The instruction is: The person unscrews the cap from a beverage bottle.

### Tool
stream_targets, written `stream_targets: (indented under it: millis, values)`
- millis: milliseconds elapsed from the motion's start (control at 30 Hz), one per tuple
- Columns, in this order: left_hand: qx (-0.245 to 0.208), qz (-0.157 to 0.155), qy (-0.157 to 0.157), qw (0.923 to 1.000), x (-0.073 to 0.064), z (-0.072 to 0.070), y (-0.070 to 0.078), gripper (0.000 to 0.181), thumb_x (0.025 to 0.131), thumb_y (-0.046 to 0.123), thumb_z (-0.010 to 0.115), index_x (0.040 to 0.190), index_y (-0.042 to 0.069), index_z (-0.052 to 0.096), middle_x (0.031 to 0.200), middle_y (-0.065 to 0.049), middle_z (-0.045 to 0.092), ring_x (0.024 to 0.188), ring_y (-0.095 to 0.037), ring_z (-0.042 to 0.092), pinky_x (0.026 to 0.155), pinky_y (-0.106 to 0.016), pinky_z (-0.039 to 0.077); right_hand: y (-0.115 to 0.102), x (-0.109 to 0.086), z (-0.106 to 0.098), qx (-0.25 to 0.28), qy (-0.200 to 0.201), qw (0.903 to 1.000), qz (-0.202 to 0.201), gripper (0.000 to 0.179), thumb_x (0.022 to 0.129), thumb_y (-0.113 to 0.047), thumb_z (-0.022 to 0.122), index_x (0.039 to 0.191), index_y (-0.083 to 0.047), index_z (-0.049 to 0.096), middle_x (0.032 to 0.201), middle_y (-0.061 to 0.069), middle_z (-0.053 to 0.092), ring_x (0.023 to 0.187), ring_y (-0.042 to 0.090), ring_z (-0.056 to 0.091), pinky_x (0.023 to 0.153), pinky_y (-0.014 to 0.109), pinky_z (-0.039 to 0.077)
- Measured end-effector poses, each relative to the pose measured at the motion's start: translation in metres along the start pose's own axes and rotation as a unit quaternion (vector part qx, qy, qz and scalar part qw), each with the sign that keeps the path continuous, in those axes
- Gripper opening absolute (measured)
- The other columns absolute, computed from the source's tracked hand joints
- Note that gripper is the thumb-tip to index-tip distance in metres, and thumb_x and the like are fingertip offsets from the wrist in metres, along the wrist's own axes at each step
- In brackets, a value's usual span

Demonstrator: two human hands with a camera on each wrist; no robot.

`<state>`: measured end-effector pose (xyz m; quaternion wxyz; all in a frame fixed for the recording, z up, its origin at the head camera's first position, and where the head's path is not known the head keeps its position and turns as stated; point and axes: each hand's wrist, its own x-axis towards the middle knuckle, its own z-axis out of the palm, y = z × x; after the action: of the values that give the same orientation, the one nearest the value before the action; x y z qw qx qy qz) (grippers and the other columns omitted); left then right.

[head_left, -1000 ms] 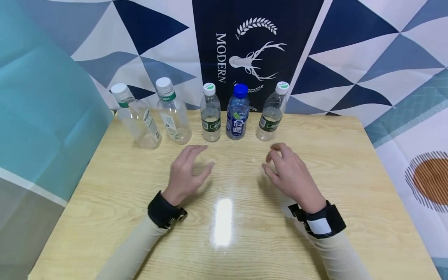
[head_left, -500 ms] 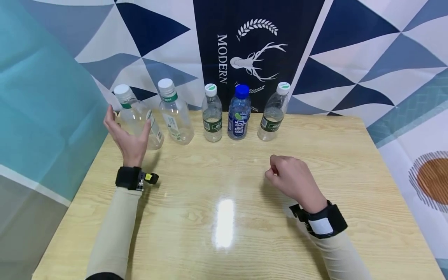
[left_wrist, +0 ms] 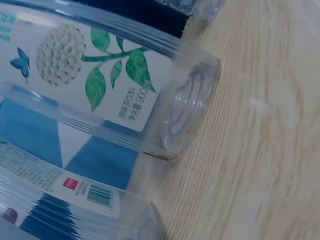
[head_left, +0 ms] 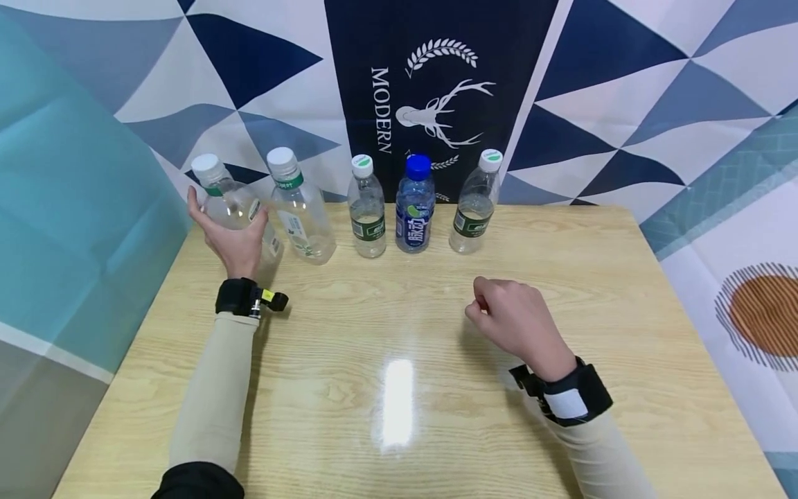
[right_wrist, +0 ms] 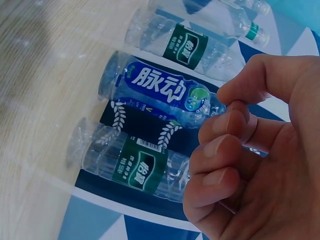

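1. L hand (head_left: pixel 233 239) curled round leftmost bottle (head_left: pixel 233 208), thumb on R side, fingers on far L; looks gripped, tho fingertip contact is hard to see. Bottle sits within the hand's span, base apparently on desk (head_left: pixel 349 346).
2. R hand (head_left: pixel 517 315) balled loosely, thumb against curled fingers, nothing held; over desk, nearer the body than the bottles.
3. Why that hold: bottle's broad & clear, so wide thumb-to-finger span prob. suits it; side hold below the neck leaves white cap (head_left: pixel 207 163) uncovered.
4. Why the row: bottles stand on their bases, capped, labels visible, at desk's far edge; prob. set so each is reachable from the front.
5. Just R of L thumb: second large bottle (head_left: pixel 304 225), w/ flower label in L wrist view. Tight gap; main obstacle beside L hand.
6. Btwn the hands, farther off: small green-label bottle (head_left: pixel 368 225), then blue-capped bottle (head_left: pixel 415 215).
7. Beyond R hand, slightly L: right-end bottle (head_left: pixel 472 215), also green-labelled, not touched.
8. Behind row, past both hands: patterned backdrop (head_left: pixel 274 90), close to bottles, limits room at back.
9. Wristband (head_left: pixel 239 296) on L wrist, strap (head_left: pixel 570 391) on R; both clear of bottles.
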<state>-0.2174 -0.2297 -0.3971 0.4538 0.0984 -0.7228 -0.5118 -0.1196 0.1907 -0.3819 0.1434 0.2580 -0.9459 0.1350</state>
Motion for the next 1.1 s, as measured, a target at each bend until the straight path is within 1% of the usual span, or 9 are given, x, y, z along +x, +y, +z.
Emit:
stream_targets:
  millis: [67,233,367,500,600,733,867,967,1100]
  values:
    - [-0.005,-0.001,0.004,1.0000,0.001,0.000,0.001,0.093,0.069,0.014,0.080,0.145,0.005,0.027,0.140,0.005,0.041,0.121,-0.009,0.040,0.100,-0.029,0.027,0.001,0.001,0.000,-0.003,0.002,1.0000,-0.004,0.020,0.074,-0.016,0.053,0.061,-0.020,0.039,0.051,-0.008,0.031,0.044,0.010,0.030,0.039,0.027,0.022]
    - [0.003,-0.001,0.019,0.9998,-0.002,-0.009,0.006,0.083,0.067,0.014,0.081,0.137,0.006,0.037,0.135,0.006,0.046,0.120,-0.009,0.042,0.102,-0.028,0.025,0.000,0.001,0.001,-0.003,0.000,1.0000,-0.002,0.019,0.074,-0.016,0.054,0.062,-0.019,0.040,0.052,-0.007,0.033,0.044,0.010,0.031,0.039,0.027,0.023]
    - [-0.006,0.030,0.023,0.9993,-0.016,-0.023,0.019,0.079,0.064,0.010,0.081,0.132,0.006,0.041,0.128,0.003,0.052,0.111,-0.012,0.048,0.097,-0.029,0.032,-0.001,0.001,0.000,0.002,-0.006,1.0000,0.004,0.018,0.075,-0.016,0.055,0.063,-0.019,0.041,0.052,-0.007,0.034,0.044,0.011,0.032,0.040,0.027,0.023]
    - [-0.016,0.058,-0.023,0.9979,-0.037,-0.027,0.038,0.078,0.062,0.006,0.080,0.130,0.007,0.043,0.119,-0.006,0.056,0.099,-0.021,0.053,0.084,-0.030,0.043,0.001,0.000,-0.001,-0.006,-0.004,0.9999,0.010,0.019,0.075,-0.016,0.055,0.063,-0.019,0.040,0.051,-0.007,0.034,0.044,0.011,0.032,0.039,0.028,0.024]
    - [-0.033,0.093,-0.071,0.9926,-0.057,-0.025,0.052,0.076,0.060,0.002,0.080,0.127,0.000,0.044,0.116,-0.013,0.058,0.097,-0.029,0.055,0.080,-0.033,0.046,0.002,0.000,-0.002,-0.008,-0.001,1.0000,0.006,0.018,0.075,-0.016,0.054,0.062,-0.020,0.041,0.051,-0.008,0.033,0.044,0.010,0.031,0.039,0.028,0.023]
    - [-0.070,0.148,-0.136,0.9771,-0.081,-0.014,0.069,0.075,0.054,-0.002,0.078,0.120,-0.009,0.045,0.118,-0.019,0.057,0.100,-0.033,0.057,0.081,-0.043,0.048,-0.001,0.000,-0.004,0.005,0.001,1.0000,-0.005,0.017,0.075,-0.016,0.053,0.063,-0.020,0.042,0.051,-0.009,0.032,0.044,0.009,0.030,0.039,0.027,0.021]
    - [-0.096,0.213,-0.200,0.9515,-0.097,0.007,0.077,0.080,0.052,0.004,0.080,0.122,-0.010,0.043,0.120,-0.024,0.056,0.104,-0.032,0.056,0.085,-0.047,0.046,-0.005,-0.001,-0.007,0.012,0.010,0.9998,-0.009,0.015,0.076,-0.017,0.053,0.064,-0.019,0.044,0.052,-0.009,0.033,0.044,0.008,0.031,0.039,0.026,0.022]
    - [-0.089,0.256,-0.240,0.9321,-0.106,0.025,0.077,0.084,0.053,0.016,0.081,0.125,-0.006,0.044,0.120,-0.021,0.056,0.105,-0.029,0.056,0.089,-0.046,0.044,-0.008,-0.001,-0.009,0.012,0.032,0.9994,-0.010,0.014,0.078,-0.018,0.052,0.066,-0.019,0.045,0.052,-0.009,0.035,0.043,0.008,0.032,0.037,0.027,0.024]
    - [-0.052,0.279,-0.281,0.9167,-0.121,0.042,0.083,0.085,0.053,0.032,0.081,0.127,0.004,0.048,0.118,-0.011,0.059,0.102,-0.024,0.058,0.086,-0.040,0.046,-0.011,0.001,-0.013,0.021,0.078,0.9966,-0.014,0.014,0.085,-0.024,0.052,0.073,-0.017,0.050,0.055,-0.010,0.040,0.042,0.007,0.033,0.037,0.027,0.026]
